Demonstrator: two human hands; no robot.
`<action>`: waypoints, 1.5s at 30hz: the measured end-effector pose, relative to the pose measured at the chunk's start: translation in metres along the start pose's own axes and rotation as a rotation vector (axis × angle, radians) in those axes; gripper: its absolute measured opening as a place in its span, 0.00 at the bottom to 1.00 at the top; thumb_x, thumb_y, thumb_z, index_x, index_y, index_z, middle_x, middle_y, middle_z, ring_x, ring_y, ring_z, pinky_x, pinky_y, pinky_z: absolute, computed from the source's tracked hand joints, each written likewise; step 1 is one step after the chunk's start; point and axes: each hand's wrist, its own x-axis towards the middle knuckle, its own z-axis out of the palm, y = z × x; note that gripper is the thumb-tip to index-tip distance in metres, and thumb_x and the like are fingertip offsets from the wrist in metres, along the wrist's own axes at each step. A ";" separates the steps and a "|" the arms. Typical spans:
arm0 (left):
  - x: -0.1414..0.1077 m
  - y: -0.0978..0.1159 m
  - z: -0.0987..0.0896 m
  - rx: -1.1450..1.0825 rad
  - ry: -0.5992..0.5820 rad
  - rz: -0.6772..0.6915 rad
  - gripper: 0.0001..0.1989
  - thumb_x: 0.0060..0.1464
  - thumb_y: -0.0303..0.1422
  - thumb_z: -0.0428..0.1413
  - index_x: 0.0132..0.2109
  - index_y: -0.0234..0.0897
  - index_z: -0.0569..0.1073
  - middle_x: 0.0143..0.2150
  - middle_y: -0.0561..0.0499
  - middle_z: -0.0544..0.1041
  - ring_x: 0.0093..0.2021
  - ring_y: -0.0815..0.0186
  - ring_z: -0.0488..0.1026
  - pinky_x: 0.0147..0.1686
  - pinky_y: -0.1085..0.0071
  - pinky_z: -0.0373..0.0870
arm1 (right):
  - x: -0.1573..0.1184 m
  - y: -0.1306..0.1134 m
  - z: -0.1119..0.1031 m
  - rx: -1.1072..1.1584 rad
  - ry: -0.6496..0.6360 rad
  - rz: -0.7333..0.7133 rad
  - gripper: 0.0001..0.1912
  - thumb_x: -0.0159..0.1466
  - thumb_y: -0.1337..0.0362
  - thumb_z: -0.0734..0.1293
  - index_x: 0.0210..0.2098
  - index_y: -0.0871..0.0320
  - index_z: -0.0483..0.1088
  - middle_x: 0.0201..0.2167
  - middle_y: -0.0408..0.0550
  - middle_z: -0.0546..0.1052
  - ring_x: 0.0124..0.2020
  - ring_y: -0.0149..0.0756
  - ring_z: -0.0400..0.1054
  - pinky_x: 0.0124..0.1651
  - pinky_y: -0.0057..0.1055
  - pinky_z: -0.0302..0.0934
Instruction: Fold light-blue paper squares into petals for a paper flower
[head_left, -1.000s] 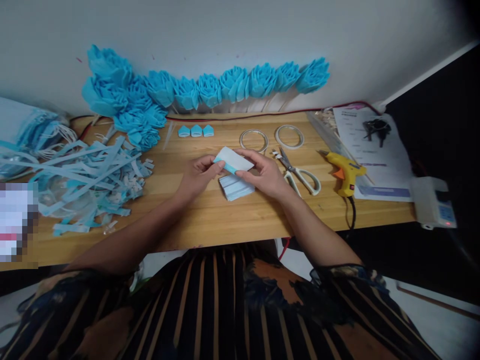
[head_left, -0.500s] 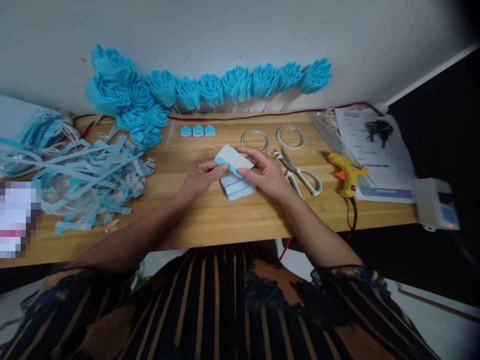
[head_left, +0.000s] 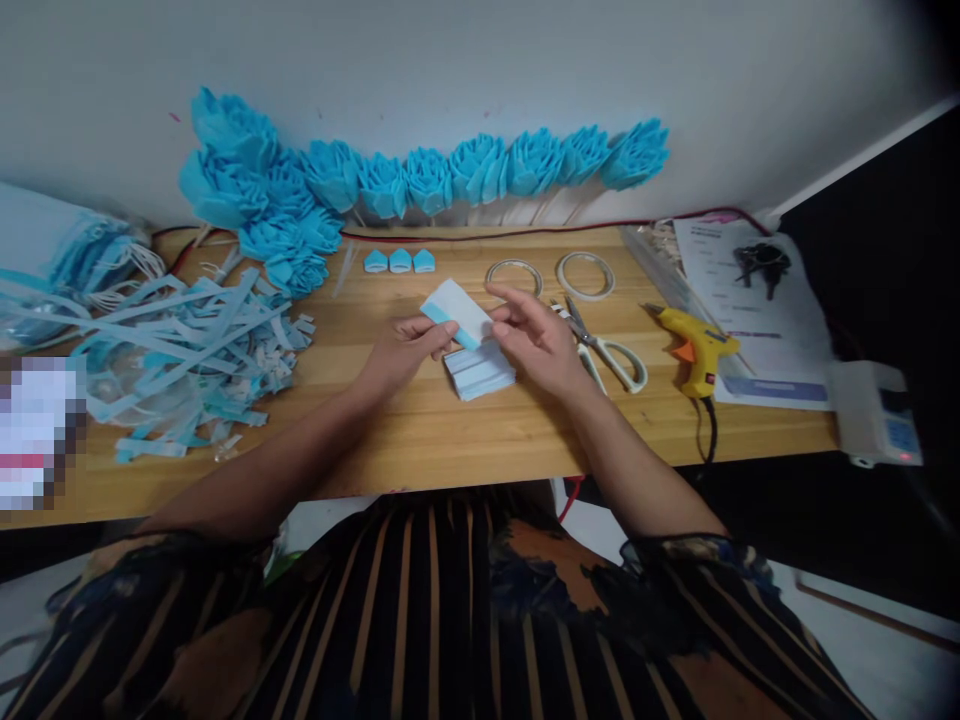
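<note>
My left hand (head_left: 415, 350) pinches the left edge of a small piece of fabric (head_left: 459, 310), pale on top with a folded blue strip along its near side. My right hand (head_left: 541, 345) is at the piece's right end with its fingers stretched apart; whether a fingertip touches the fabric I cannot tell. Under the held piece lies a stack of cut fabric pieces (head_left: 481, 375) on the wooden table. Farther back sit three small folded blue petals (head_left: 400, 262) in a row. White-handled scissors (head_left: 616, 362) lie just right of my right hand.
Blue fabric flowers (head_left: 480, 168) line the wall. Cut strips (head_left: 195, 345) are heaped at left beside stacked fabric (head_left: 56, 250). Two tape rolls (head_left: 586, 277), a yellow glue gun (head_left: 697, 350), printed paper (head_left: 757, 340) with keys (head_left: 761, 265) and a white device (head_left: 874, 412) occupy the right.
My right hand has loosened from the fabric piece, its fingers spreading apart and upward. The left hand keeps its pinch. The whole view has shifted slightly.
</note>
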 end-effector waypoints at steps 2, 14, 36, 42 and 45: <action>0.001 0.001 0.000 -0.087 -0.002 -0.039 0.18 0.52 0.45 0.64 0.25 0.37 0.76 0.24 0.52 0.75 0.26 0.70 0.67 0.30 0.71 0.64 | 0.001 -0.001 -0.006 -0.038 0.024 -0.063 0.27 0.69 0.48 0.66 0.65 0.45 0.68 0.52 0.48 0.80 0.53 0.45 0.74 0.56 0.45 0.69; -0.002 0.006 0.003 -0.239 -0.083 -0.109 0.16 0.50 0.43 0.68 0.27 0.35 0.78 0.25 0.51 0.76 0.25 0.71 0.69 0.26 0.72 0.63 | 0.007 0.003 0.003 -0.392 -0.063 -0.375 0.13 0.68 0.60 0.68 0.50 0.39 0.76 0.64 0.43 0.71 0.68 0.53 0.60 0.69 0.62 0.52; -0.006 0.008 0.001 0.071 -0.094 -0.039 0.18 0.53 0.47 0.64 0.27 0.37 0.80 0.23 0.51 0.76 0.25 0.71 0.67 0.26 0.73 0.64 | 0.005 0.000 0.012 0.103 0.066 -0.085 0.08 0.63 0.56 0.73 0.34 0.53 0.76 0.42 0.46 0.81 0.46 0.38 0.75 0.54 0.40 0.67; -0.006 0.010 0.001 0.094 -0.113 -0.019 0.19 0.53 0.49 0.63 0.28 0.37 0.80 0.23 0.52 0.75 0.25 0.71 0.67 0.27 0.73 0.64 | 0.005 0.004 0.015 0.146 0.104 0.015 0.09 0.60 0.57 0.74 0.33 0.55 0.74 0.32 0.42 0.78 0.34 0.32 0.69 0.42 0.33 0.63; -0.006 0.011 0.001 0.111 -0.107 -0.017 0.19 0.53 0.49 0.62 0.27 0.36 0.80 0.23 0.52 0.75 0.25 0.71 0.66 0.27 0.73 0.64 | 0.006 0.005 0.016 0.156 0.115 0.020 0.09 0.60 0.58 0.74 0.33 0.56 0.74 0.30 0.41 0.76 0.32 0.31 0.67 0.39 0.32 0.60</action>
